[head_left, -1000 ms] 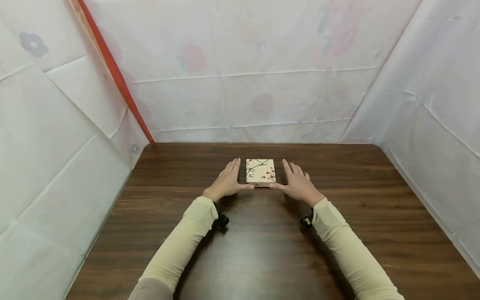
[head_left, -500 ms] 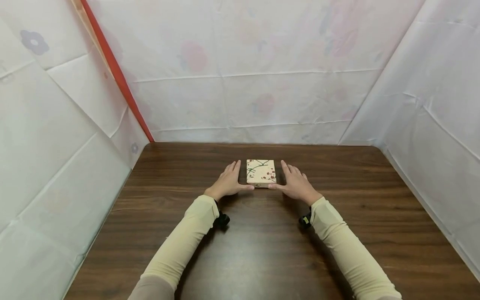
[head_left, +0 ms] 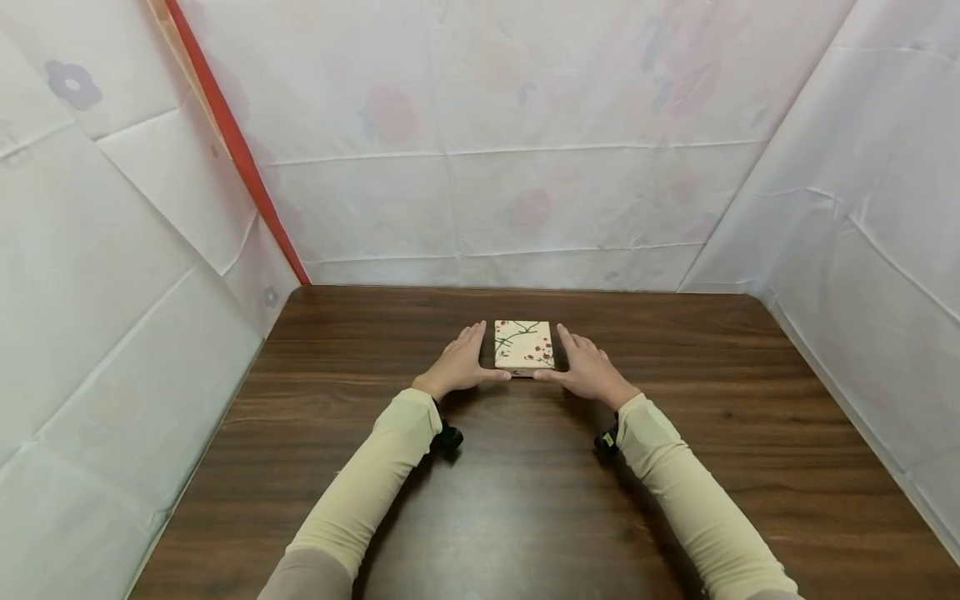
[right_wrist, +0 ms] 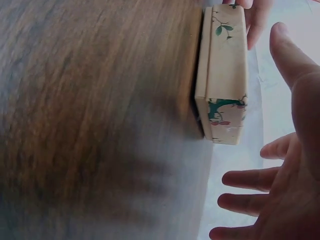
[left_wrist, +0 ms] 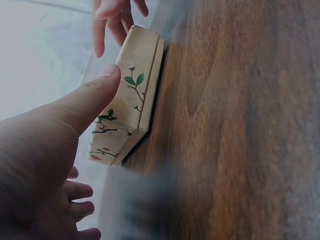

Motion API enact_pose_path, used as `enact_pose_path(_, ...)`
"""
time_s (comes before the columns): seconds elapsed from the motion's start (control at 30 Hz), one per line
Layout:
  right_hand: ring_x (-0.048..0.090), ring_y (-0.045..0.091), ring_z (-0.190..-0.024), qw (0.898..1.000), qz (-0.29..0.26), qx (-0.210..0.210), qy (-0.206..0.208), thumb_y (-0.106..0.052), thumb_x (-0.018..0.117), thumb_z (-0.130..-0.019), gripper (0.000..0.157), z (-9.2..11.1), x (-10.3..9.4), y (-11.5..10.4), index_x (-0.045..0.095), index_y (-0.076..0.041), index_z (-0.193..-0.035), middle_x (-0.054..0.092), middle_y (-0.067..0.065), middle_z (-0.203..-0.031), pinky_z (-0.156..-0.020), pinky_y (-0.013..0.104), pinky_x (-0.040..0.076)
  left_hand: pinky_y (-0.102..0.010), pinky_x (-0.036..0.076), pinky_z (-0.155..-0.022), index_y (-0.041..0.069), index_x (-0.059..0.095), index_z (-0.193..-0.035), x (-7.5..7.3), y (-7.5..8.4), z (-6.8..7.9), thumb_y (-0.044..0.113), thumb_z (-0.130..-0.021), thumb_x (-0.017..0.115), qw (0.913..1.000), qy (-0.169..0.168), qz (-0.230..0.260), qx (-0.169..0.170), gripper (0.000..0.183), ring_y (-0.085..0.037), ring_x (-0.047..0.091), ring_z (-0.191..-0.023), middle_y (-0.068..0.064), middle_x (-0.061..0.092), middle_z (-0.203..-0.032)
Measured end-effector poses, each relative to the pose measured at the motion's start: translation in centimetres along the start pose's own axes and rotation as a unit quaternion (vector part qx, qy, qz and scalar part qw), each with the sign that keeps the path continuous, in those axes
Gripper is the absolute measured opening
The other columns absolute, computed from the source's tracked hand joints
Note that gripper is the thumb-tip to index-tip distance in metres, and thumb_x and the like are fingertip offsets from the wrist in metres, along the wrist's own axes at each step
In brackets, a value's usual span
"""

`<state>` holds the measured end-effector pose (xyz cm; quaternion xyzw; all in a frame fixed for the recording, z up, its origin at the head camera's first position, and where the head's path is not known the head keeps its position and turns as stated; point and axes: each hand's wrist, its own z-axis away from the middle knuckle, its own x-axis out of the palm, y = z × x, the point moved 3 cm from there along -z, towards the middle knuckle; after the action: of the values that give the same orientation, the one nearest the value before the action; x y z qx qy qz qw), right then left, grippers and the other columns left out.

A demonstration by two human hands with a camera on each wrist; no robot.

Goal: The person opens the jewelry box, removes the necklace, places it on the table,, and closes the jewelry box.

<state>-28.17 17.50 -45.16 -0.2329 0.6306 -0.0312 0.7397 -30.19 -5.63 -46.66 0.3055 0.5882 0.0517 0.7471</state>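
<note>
A cream square box (head_left: 523,343) with a printed pattern of green branches and red blossoms lies flat toward the back of the table. My left hand (head_left: 457,365) is at its left side and my right hand (head_left: 589,370) at its right, fingers extended on both. In the head view, gaps show between the fingers and the box's sides. Both thumbs point inward along its front. In the left wrist view, the left thumb overlaps the box (left_wrist: 134,55); contact is unclear. From the right wrist, the right thumb appears apart from the box (right_wrist: 227,60), whose lid seam shows.
The dark wood-grain table (head_left: 495,500) extends around the box and under both forearms. White patterned sheets (head_left: 480,200) hang behind and at both sides, with a red strip (head_left: 232,150) at the left corner. Each wrist wears a small black camera (head_left: 448,439).
Both hands have drawn slightly inward toward the box, the right hand more noticeably. The box looks the same on the table, apart from a slight shift of the whole view.
</note>
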Motion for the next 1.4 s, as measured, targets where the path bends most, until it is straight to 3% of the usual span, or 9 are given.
enact_pose_path(0.43, 0.032, 0.047, -0.141, 0.999, -0.02, -0.02, -0.019, -0.064, 0.06, -0.085, 0.106, -1.0, 1.4, 0.4, 0.011, -0.003, -0.157, 0.03, 0.029, -0.154, -0.11, 0.061, 0.031, -0.06, 0.015, -0.118, 0.005, 0.004, -0.157, 0.8, 0.2, -1.0, 0.062, -0.082, 0.067, 0.9996, -0.012, 0.007, -0.024, 0.114, -0.037, 0.007, -0.151, -0.017, 0.008, -0.164)
enact_pose_path(0.73, 0.03, 0.047, -0.142, 0.999, -0.042, -0.024, -0.015, -0.077, 0.054, -0.079, 0.115, -1.2, 1.7, 0.2, 0.01, -0.005, -0.157, 0.028, 0.028, -0.155, -0.111, 0.062, 0.029, -0.059, 0.013, -0.119, 0.005, 0.002, -0.157, 1.2, 0.3, -1.3, 0.062, -0.08, 0.069, 0.9994, -0.014, 0.018, -0.027, 0.117, -0.033, 0.008, -0.152, -0.016, 0.009, -0.164)
enact_pose_path(1.03, 0.029, 0.046, -0.142, 0.998, -0.048, -0.024, -0.018, -0.059, 0.067, -0.084, 0.11, -1.3, 1.8, 0.2, 0.003, -0.009, -0.158, 0.026, 0.025, -0.157, -0.112, 0.061, 0.028, -0.059, 0.012, -0.118, 0.007, 0.001, -0.157, 1.9, 0.6, -1.6, 0.061, -0.079, 0.071, 0.9992, -0.018, 0.009, -0.035, 0.118, -0.038, 0.008, -0.151, -0.015, 0.012, -0.164)
enact_pose_path(1.4, 0.029, 0.045, -0.142, 0.998, -0.036, -0.042, -0.016, -0.056, 0.069, -0.084, 0.109, -1.8, 2.1, 0.2, 0.006, -0.006, -0.157, 0.027, 0.023, -0.158, -0.111, 0.06, 0.03, -0.06, 0.01, -0.118, 0.003, -0.001, -0.157, 2.2, 0.8, -2.1, 0.055, -0.077, 0.077, 0.9991, -0.003, 0.028, -0.033, 0.123, -0.037, 0.009, -0.151, -0.014, 0.011, -0.164)
